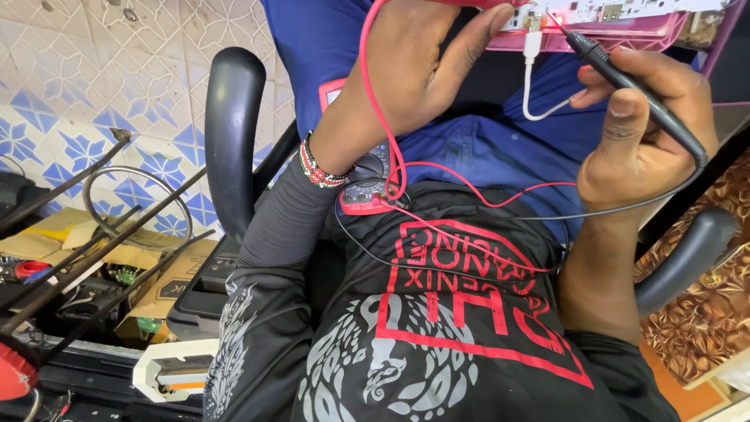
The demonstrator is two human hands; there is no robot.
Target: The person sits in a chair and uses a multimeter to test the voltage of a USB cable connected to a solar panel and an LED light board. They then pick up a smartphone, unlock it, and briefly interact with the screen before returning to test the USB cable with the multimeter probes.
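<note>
Seated in a black office chair, left armrest (233,133) upright beside the body, right armrest (687,258) low at the right.

Right hand (641,141) clenched around a black test probe (625,82), pen-style grip, thumb on top. Probe tip pressed to a white circuit board (617,9) at the top edge of the view, close to a lit red dot. Black lead (625,207) trailing from the probe's back end, down across the lap.

Left hand (422,66) raised to the same board, thumb reaching its left end; fingers curled, apparently grasping a red part at the board's edge, though mostly cut off by the frame, so cannot tell exactly what is held. Red lead (375,94) looping over the back of that hand and running down. Beaded wristband (316,168) on the left wrist.

Board lying on a pink tray (609,35). White cable (535,98) plugged into the board's underside, hanging in a short curve over blue trousers.

Multimeter (367,191) with red casing resting on the lap, just under the left wrist, both leads plugged into it. Red lead also draped across the black printed shirt.

Left of the chair: tiled floor (117,70) in blue and white, cardboard box (148,266) with small green boards, several dark metal rods (94,234) slanting across, a wire ring (137,203), a white printer part (176,367).
</note>
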